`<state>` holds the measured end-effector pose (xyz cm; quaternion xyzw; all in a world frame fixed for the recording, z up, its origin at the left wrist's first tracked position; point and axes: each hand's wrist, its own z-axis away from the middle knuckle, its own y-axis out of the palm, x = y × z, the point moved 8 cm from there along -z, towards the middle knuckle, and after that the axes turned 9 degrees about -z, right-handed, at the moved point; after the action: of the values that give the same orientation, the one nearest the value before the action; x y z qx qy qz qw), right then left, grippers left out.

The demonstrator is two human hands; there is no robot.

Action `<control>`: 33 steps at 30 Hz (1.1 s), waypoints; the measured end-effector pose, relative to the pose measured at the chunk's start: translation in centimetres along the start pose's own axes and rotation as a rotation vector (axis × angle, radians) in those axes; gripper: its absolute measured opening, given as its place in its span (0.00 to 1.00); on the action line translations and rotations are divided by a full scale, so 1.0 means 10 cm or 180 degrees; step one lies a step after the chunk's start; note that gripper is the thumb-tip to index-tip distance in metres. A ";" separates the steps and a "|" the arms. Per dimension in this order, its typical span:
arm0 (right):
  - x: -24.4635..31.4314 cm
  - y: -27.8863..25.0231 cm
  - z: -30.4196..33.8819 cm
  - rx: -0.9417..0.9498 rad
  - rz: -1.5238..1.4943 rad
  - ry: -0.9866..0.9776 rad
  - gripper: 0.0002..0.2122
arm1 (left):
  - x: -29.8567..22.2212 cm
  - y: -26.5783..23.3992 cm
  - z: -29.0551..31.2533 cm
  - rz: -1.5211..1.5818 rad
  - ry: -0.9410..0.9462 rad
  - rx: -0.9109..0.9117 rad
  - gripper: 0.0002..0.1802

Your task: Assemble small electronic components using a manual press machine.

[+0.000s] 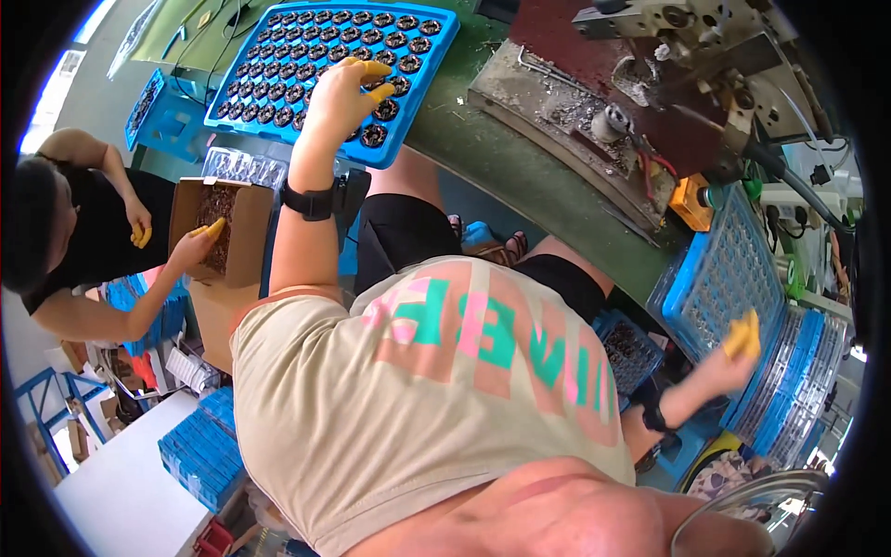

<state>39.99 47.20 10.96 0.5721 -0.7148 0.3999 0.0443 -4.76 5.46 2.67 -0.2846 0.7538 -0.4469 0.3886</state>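
Over the blue tray (444, 37) at the upper left is my left hand (345, 97), with yellow covers on its fingertips. Its thumb and forefinger stretch out apart, and no part shows between them. Rows of small dark ring-shaped parts (373, 136) sit in the tray, several close under those fingers. At the far right, my right hand (738, 353) also wears yellow finger covers. It is blurred by motion, beside a second blue tray (682, 302) with rows of small pockets. Whether that hand holds anything cannot be made out.
A metal bench machine (613, 121) stands on the green worktable (483, 153) amid scraps, with red-handled pliers (654, 167) beside it. Stacked trays (789, 390) stand at the right. Left, a co-worker's hand (200, 243) reaches into a cardboard box (251, 237) of small brown parts.
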 end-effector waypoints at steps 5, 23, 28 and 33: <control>1.05 1.28 0.51 0.1011 -0.0857 -0.0867 0.08 | -0.01 0.16 -0.06 -0.0275 0.0199 0.0127 0.20; 0.82 1.92 0.88 0.1151 -0.1305 -0.0479 0.09 | -1.66 0.03 -0.27 0.2271 0.1116 -0.0232 0.21; 0.86 1.85 0.89 0.1013 -0.1197 -0.0818 0.11 | -2.28 0.17 -0.35 0.1896 0.1661 -0.0345 0.20; 0.90 1.83 0.86 0.1033 -0.1234 -0.0888 0.12 | -2.42 0.26 -0.37 0.1714 0.1891 -0.0430 0.20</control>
<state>24.68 35.29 0.32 0.7471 -0.5179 0.4106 -0.0710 4.87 27.04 9.46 0.0395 0.9085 -0.3415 0.2375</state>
